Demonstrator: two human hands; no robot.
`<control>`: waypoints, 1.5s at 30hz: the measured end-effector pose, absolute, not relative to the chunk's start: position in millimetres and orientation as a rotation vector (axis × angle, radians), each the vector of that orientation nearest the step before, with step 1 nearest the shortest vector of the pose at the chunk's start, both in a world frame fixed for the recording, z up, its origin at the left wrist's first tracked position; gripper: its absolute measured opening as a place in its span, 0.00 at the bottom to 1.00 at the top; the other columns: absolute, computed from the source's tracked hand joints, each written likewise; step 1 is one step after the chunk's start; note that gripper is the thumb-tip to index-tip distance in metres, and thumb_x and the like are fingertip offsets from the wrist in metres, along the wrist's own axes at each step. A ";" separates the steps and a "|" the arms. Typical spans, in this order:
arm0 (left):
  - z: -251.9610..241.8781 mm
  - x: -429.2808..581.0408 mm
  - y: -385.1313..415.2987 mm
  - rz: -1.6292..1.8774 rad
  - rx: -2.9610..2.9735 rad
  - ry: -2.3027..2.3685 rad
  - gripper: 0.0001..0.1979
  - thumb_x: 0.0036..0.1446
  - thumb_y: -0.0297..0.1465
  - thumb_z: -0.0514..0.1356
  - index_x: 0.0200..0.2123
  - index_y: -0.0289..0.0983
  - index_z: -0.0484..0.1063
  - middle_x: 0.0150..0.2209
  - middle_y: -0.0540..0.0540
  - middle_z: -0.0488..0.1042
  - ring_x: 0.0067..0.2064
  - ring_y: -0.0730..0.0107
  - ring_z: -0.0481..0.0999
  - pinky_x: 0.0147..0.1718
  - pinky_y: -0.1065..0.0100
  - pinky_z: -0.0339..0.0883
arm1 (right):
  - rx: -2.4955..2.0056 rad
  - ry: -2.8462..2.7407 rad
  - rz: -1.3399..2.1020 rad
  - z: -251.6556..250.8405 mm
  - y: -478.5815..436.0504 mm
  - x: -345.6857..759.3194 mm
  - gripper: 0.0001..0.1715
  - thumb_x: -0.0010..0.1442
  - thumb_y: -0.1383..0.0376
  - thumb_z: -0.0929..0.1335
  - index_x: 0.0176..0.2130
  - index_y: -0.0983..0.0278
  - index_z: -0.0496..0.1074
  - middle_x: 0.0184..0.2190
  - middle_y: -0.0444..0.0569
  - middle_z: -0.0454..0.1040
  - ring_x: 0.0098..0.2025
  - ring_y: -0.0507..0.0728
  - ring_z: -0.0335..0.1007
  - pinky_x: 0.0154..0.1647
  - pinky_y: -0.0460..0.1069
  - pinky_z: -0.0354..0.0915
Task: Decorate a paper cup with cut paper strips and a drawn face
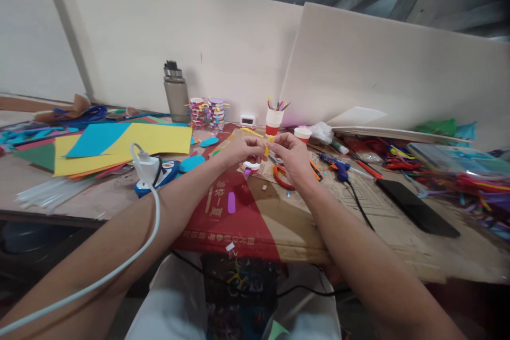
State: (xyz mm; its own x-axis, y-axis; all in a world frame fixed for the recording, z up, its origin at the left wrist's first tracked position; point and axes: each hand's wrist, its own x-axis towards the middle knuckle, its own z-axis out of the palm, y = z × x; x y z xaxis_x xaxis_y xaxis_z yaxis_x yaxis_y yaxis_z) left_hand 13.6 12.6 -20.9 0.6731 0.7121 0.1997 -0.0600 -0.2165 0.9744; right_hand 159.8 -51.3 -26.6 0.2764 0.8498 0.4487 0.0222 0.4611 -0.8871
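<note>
Between the fingertips of my left hand (247, 149) and my right hand (290, 153) is a small yellow paper strip (269, 144), pinched from both sides. Its exact shape is partly covered by my fingers. Just below my hands stands a red and white paper cup (252, 167) with a purple piece at its front, its upper part partly hidden. Orange-handled scissors (282, 176) lie under my right hand. A purple paper piece with rounded ends (231, 203) rests on the red part of the cardboard sheet (295, 218).
Coloured paper sheets (167, 138), a white plug (148, 167) and its cable are at left. Decorated cups (216, 113), a bottle (176, 95) and a cup of pencils (274, 119) stand behind. A blue glue gun (338, 167) and a black phone (416, 207) lie at right.
</note>
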 end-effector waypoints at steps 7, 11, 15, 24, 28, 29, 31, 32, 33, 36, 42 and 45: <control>-18.6 13.5 12.4 0.744 1.674 0.583 0.07 0.44 0.30 0.64 0.21 0.34 0.69 0.21 0.49 0.72 0.22 0.80 0.67 0.22 0.76 0.60 | -0.937 -1.121 0.711 -26.4 -51.5 158.8 0.10 0.42 0.65 0.73 0.26 0.63 0.68 0.23 0.38 0.67 0.25 0.48 0.58 0.29 0.46 0.56; -18.0 13.9 11.4 0.742 1.662 0.575 0.08 0.45 0.31 0.65 0.21 0.34 0.69 0.21 0.49 0.73 0.22 0.80 0.66 0.22 0.76 0.60 | -0.949 -1.131 0.700 -27.3 -51.2 158.8 0.11 0.43 0.64 0.73 0.27 0.62 0.68 0.23 0.39 0.67 0.26 0.49 0.58 0.29 0.47 0.57; -18.5 13.4 11.1 0.734 1.640 0.573 0.09 0.44 0.32 0.66 0.22 0.33 0.70 0.22 0.48 0.74 0.22 0.80 0.67 0.22 0.75 0.60 | -0.926 -1.119 0.692 -27.9 -50.5 158.6 0.12 0.42 0.65 0.73 0.28 0.62 0.67 0.24 0.38 0.68 0.26 0.49 0.59 0.29 0.46 0.57; -20.3 14.8 8.8 0.722 1.479 0.422 0.20 0.46 0.43 0.69 0.33 0.32 0.75 0.32 0.43 0.79 0.28 0.71 0.77 0.24 0.73 0.61 | -0.856 -1.055 0.734 -27.3 -50.0 157.9 0.18 0.42 0.66 0.73 0.34 0.61 0.65 0.25 0.38 0.68 0.26 0.49 0.63 0.27 0.46 0.62; -16.8 13.1 3.6 0.720 1.639 0.475 0.20 0.45 0.43 0.70 0.33 0.32 0.76 0.33 0.42 0.80 0.28 0.74 0.75 0.25 0.74 0.61 | -0.887 -1.075 0.670 -28.0 -50.1 159.5 0.18 0.43 0.66 0.73 0.35 0.61 0.66 0.26 0.38 0.68 0.28 0.50 0.65 0.31 0.46 0.63; -16.1 12.7 2.7 0.723 1.680 0.495 0.20 0.45 0.43 0.70 0.33 0.32 0.76 0.32 0.42 0.80 0.27 0.75 0.75 0.25 0.74 0.61 | -0.890 -1.083 0.654 -28.1 -50.3 159.6 0.17 0.43 0.66 0.72 0.35 0.61 0.66 0.26 0.38 0.68 0.29 0.50 0.65 0.32 0.47 0.63; -15.3 12.2 1.8 0.743 1.734 0.529 0.20 0.46 0.43 0.70 0.32 0.32 0.77 0.32 0.42 0.80 0.27 0.76 0.74 0.25 0.74 0.62 | -0.889 -1.100 0.641 -28.4 -50.8 159.7 0.17 0.44 0.67 0.72 0.36 0.61 0.67 0.27 0.39 0.69 0.30 0.50 0.66 0.33 0.47 0.63; -15.2 12.2 1.6 0.753 1.750 0.540 0.20 0.46 0.44 0.69 0.32 0.32 0.77 0.31 0.42 0.80 0.26 0.76 0.74 0.25 0.74 0.62 | -0.891 -1.105 0.638 -28.6 -51.0 159.7 0.17 0.44 0.67 0.72 0.36 0.62 0.67 0.27 0.39 0.69 0.30 0.50 0.65 0.33 0.47 0.62; -15.2 12.2 1.6 0.760 1.763 0.548 0.20 0.46 0.45 0.69 0.31 0.32 0.77 0.31 0.42 0.80 0.26 0.76 0.74 0.25 0.74 0.62 | -0.894 -1.109 0.635 -28.9 -51.2 159.6 0.17 0.44 0.67 0.72 0.36 0.62 0.68 0.27 0.39 0.69 0.30 0.50 0.65 0.33 0.47 0.62; -15.1 12.6 1.4 0.756 1.793 0.549 0.21 0.47 0.46 0.68 0.31 0.31 0.77 0.30 0.42 0.80 0.26 0.75 0.74 0.25 0.73 0.62 | -0.907 -1.127 0.624 -29.7 -51.2 159.7 0.16 0.45 0.67 0.72 0.37 0.62 0.69 0.27 0.39 0.68 0.29 0.50 0.65 0.33 0.47 0.61; -12.3 13.0 -1.3 0.746 1.793 0.539 0.20 0.47 0.45 0.68 0.30 0.31 0.76 0.26 0.45 0.78 0.25 0.76 0.73 0.25 0.74 0.62 | -0.917 -1.145 0.603 -30.2 -51.2 159.7 0.16 0.46 0.67 0.72 0.37 0.61 0.69 0.27 0.39 0.68 0.29 0.50 0.64 0.32 0.47 0.62; -12.5 13.1 -1.7 0.744 1.765 0.534 0.19 0.47 0.44 0.69 0.30 0.32 0.75 0.26 0.45 0.78 0.26 0.76 0.73 0.25 0.74 0.62 | -0.893 -1.170 0.612 -29.4 -51.9 160.0 0.18 0.46 0.68 0.71 0.40 0.61 0.69 0.25 0.38 0.68 0.27 0.50 0.64 0.31 0.48 0.61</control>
